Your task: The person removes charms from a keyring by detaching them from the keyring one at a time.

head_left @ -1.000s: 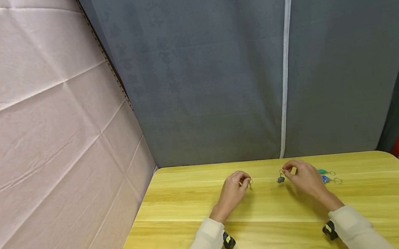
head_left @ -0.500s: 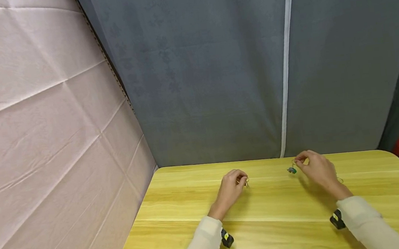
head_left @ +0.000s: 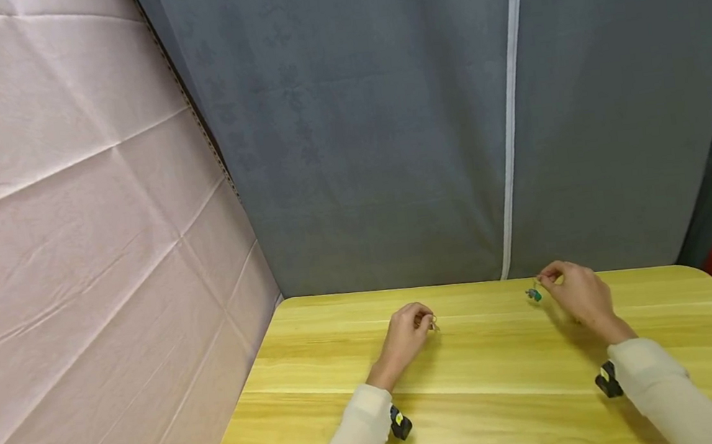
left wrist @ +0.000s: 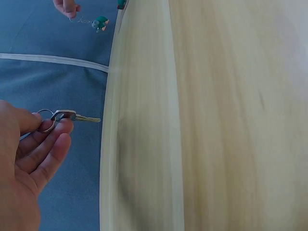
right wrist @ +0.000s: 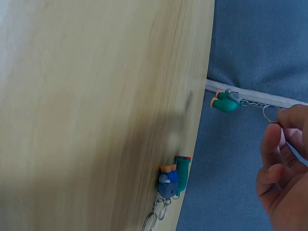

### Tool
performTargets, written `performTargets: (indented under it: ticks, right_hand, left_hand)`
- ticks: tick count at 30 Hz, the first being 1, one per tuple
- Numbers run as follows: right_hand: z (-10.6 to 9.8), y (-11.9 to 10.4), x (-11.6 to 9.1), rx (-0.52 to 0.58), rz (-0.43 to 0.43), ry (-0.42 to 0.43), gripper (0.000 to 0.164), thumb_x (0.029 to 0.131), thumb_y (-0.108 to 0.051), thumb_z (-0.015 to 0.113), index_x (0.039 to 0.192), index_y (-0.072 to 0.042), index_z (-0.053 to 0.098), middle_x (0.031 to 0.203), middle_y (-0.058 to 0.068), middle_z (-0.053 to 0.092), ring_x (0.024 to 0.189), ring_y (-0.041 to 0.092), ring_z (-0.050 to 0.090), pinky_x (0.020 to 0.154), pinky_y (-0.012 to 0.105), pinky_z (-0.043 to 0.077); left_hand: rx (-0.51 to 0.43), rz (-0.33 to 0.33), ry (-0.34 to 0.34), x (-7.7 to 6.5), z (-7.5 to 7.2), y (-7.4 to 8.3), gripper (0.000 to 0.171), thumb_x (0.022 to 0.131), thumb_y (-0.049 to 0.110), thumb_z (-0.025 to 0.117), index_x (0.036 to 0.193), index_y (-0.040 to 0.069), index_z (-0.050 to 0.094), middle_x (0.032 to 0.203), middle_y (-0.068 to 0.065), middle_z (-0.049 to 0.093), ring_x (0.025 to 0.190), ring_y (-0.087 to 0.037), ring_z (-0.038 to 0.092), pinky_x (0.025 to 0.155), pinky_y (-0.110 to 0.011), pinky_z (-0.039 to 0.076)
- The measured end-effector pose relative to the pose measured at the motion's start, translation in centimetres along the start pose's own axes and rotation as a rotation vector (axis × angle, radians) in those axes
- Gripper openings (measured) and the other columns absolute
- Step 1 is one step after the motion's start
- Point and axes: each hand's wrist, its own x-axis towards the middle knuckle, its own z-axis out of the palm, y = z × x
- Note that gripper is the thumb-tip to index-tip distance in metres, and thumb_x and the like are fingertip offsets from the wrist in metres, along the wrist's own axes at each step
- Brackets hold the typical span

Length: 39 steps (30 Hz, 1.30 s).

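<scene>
My left hand (head_left: 401,337) pinches a metal ring with a key (left wrist: 67,114) on it, held above the table between thumb and fingers. In the left wrist view the key's blade points right. Toward the table's far right, my right hand (head_left: 582,296) pinches the ring of a keychain. From its chain hangs a small green and grey figurine (right wrist: 225,102), off the tabletop. Below it, in the right wrist view, a blue and grey figurine keychain (right wrist: 168,185) and a green keychain (right wrist: 183,173) lie side by side; my right hand hides them in the head view.
Light wood-grain table (head_left: 480,411) with rounded corners. A grey curtain (head_left: 354,142) with a white strip (head_left: 509,133) stands behind its far edge. Pink cloth (head_left: 85,243) covers the left side. Small black cameras (head_left: 400,423) sit at both wrists.
My right hand has moved right and toward the far edge with its keychain, whose figurine has turned to show green. My left hand has shifted slightly left with the key.
</scene>
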Motion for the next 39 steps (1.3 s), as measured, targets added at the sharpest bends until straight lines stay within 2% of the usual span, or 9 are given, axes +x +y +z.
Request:
performTargets:
  ticks: [6, 13, 19, 24, 34, 39]
  right_hand:
    - [-0.4, 0.6, 0.4, 0.000, 0.009, -0.010, 0.022, 0.105, -0.024, 0.065, 0.106, -0.005, 0.077, 0.099, 0.018, 0.077, 0.056, 0.016, 0.050, 0.044, 0.034, 0.035]
    - [-0.9, 1.7, 0.9, -0.009, 0.024, -0.022, 0.026, 0.106, -0.025, 0.062, 0.109, -0.003, 0.076, 0.101, 0.020, 0.077, 0.055, 0.016, 0.052, 0.042, 0.035, 0.035]
    - [-1.2, 2.3, 1.1, -0.011, 0.052, -0.045, 0.029, 0.108, -0.027, 0.061, 0.111, -0.003, 0.075, 0.102, 0.022, 0.077, 0.061, 0.019, 0.061, 0.043, 0.035, 0.040]
    - [-1.5, 2.6, 1.0, -0.014, 0.087, -0.067, 0.029, 0.107, -0.028, 0.062, 0.110, -0.002, 0.074, 0.102, 0.024, 0.077, 0.067, 0.025, 0.067, 0.046, 0.034, 0.043]
    - [-1.7, 3.6, 0.4, -0.036, 0.149, -0.117, 0.034, 0.109, -0.031, 0.059, 0.112, 0.001, 0.072, 0.101, 0.024, 0.076, 0.067, 0.024, 0.065, 0.049, 0.033, 0.044]
    - [-1.7, 4.0, 0.1, -0.038, 0.175, -0.118, 0.034, 0.108, -0.029, 0.059, 0.111, 0.001, 0.073, 0.099, 0.024, 0.075, 0.069, 0.026, 0.066, 0.050, 0.033, 0.044]
  left_hand:
    - [-0.017, -0.031, 0.002, 0.1, -0.3, -0.7, 0.015, 0.109, 0.013, 0.063, 0.110, 0.006, 0.076, 0.099, -0.003, 0.075, 0.083, 0.000, 0.066, 0.073, -0.016, 0.056]
    - [-0.044, -0.066, 0.012, 0.3, -0.7, -1.5, 0.014, 0.108, 0.012, 0.063, 0.109, 0.006, 0.076, 0.097, -0.002, 0.076, 0.082, 0.000, 0.066, 0.072, -0.016, 0.056]
    - [-0.039, -0.109, 0.019, 0.4, -0.9, -2.2, 0.015, 0.109, 0.014, 0.063, 0.112, 0.007, 0.075, 0.101, -0.003, 0.076, 0.087, -0.004, 0.068, 0.075, -0.016, 0.057]
    - [-0.057, -0.118, 0.031, 0.3, -1.1, -2.8, 0.015, 0.109, 0.014, 0.062, 0.112, 0.005, 0.075, 0.101, -0.004, 0.077, 0.087, -0.008, 0.071, 0.075, -0.019, 0.058]
    - [-0.138, -0.181, 0.029, 0.1, -1.4, -3.8, 0.016, 0.110, 0.012, 0.059, 0.112, 0.004, 0.072, 0.103, -0.007, 0.077, 0.088, -0.011, 0.074, 0.074, -0.021, 0.060]
    - [-0.119, -0.214, 0.023, -0.2, -1.5, -4.5, 0.014, 0.109, 0.012, 0.061, 0.111, 0.004, 0.072, 0.102, -0.007, 0.076, 0.089, -0.011, 0.073, 0.073, -0.021, 0.060]
